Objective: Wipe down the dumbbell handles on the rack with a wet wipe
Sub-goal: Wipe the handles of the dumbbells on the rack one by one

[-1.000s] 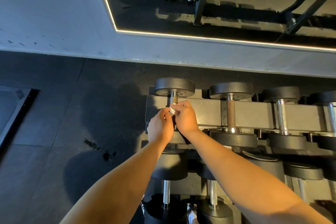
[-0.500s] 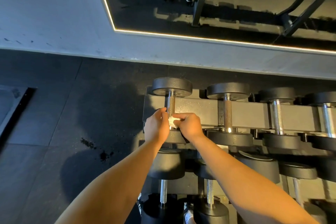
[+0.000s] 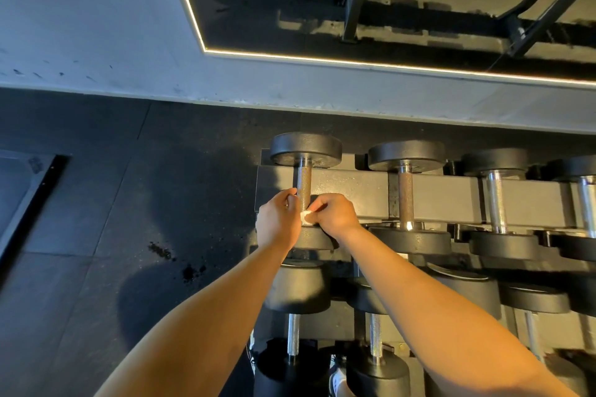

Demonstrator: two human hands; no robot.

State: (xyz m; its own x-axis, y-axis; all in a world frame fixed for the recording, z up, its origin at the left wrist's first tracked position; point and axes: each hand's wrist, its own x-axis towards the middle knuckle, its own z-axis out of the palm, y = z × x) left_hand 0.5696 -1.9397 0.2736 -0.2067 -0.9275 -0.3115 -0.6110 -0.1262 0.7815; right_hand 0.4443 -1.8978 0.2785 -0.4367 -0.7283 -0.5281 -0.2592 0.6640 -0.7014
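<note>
The leftmost dumbbell on the top tier of the rack (image 3: 354, 190) has a rusty knurled handle (image 3: 304, 185) between black round heads. A white wet wipe (image 3: 306, 217) is wrapped around the near end of that handle. My right hand (image 3: 335, 214) pinches the wipe from the right. From the left, my left hand (image 3: 279, 221) curls its fingers against the same handle at the wipe. Most of the wipe is hidden between the two hands.
Several more dumbbells (image 3: 405, 196) line the top tier to the right, with others on lower tiers (image 3: 375, 342). A mirror (image 3: 419, 3) on the grey wall reflects legs and rack frames. Dark rubber floor (image 3: 129, 219) lies left of the rack.
Both hands have slid the wipe down the handle toward the near head, baring more of the knurled bar above them.
</note>
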